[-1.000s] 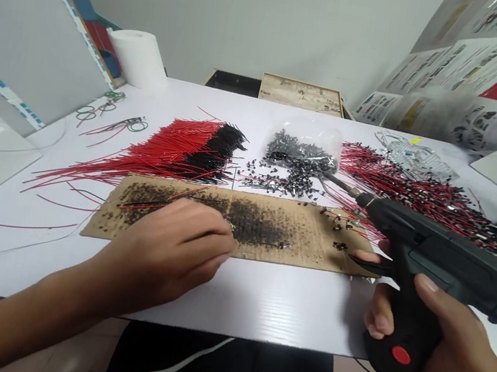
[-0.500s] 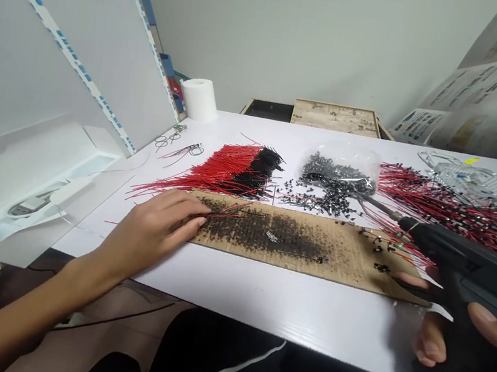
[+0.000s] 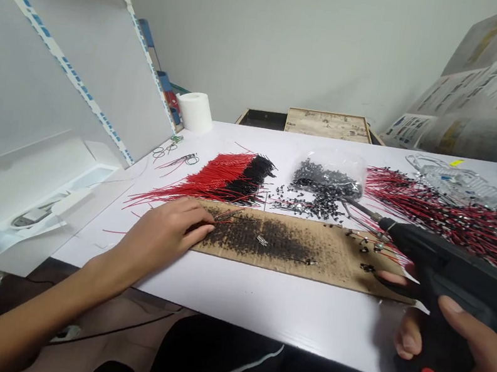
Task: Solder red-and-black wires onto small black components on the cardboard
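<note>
My left hand (image 3: pixel 175 224) rests on the left end of a scorched cardboard strip (image 3: pixel 337 252). Its fingers are closed, with thin red and black wires (image 3: pixel 230 213) poking out past the fingertips. In my right hand (image 3: pixel 478 351) is a black soldering gun (image 3: pixel 454 265) with a red button. The gun's metal tip points left, over the small black parts by the clear bag. On the cardboard lie a small silver metal piece (image 3: pixel 262 240) and a dark wire with a small part at its end (image 3: pixel 311 262).
Behind the cardboard are a pile of red and black wires (image 3: pixel 226 173) and a clear bag of small black parts (image 3: pixel 329 177). Wires with black ends (image 3: pixel 453 214) cover the right side. A white paper roll (image 3: pixel 195 111) stands back left, beside a white box panel (image 3: pixel 77 11).
The view has shifted slightly. My right hand and the soldering gun appear further left in view. My left hand stays on the cardboard with the wires.
</note>
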Tool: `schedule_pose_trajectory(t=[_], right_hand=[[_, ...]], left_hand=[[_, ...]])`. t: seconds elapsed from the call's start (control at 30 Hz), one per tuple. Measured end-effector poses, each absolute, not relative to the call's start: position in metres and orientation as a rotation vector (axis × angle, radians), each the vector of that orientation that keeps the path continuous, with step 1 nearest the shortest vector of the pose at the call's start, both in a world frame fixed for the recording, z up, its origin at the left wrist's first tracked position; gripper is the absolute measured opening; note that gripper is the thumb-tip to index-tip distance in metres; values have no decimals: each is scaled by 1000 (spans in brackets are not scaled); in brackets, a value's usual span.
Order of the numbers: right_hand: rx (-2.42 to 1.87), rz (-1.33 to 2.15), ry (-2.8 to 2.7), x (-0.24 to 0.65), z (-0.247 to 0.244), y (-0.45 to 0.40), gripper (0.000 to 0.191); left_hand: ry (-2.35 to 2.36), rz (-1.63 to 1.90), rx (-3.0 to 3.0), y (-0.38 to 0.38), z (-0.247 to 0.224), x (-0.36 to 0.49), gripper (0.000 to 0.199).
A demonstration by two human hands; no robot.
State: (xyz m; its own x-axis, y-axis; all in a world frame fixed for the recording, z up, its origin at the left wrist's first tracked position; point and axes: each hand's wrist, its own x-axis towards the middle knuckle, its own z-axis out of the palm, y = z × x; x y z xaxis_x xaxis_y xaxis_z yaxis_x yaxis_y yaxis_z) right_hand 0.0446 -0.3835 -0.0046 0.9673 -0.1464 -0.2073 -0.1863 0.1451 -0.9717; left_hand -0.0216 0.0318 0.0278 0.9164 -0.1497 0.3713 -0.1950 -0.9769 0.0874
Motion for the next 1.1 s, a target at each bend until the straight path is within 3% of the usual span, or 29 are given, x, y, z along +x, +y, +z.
schedule_pose_trajectory(t=[0.27,0.73,0.9,1.1], right_hand=[[-1496,40,274,41,5,-374,64],[-1462,17,310,32,17,-365,56],[-1480,86,275,40,5,-378,70],[-1484,56,221,41,2,-379,71]], left_hand=[[-341,471,3063,35,33,-8,34],[-378,374,3036,34,28,-4,32],[-414,339,2934,32,28,-7,29],[-516,604,2842,38,45,-39,15]])
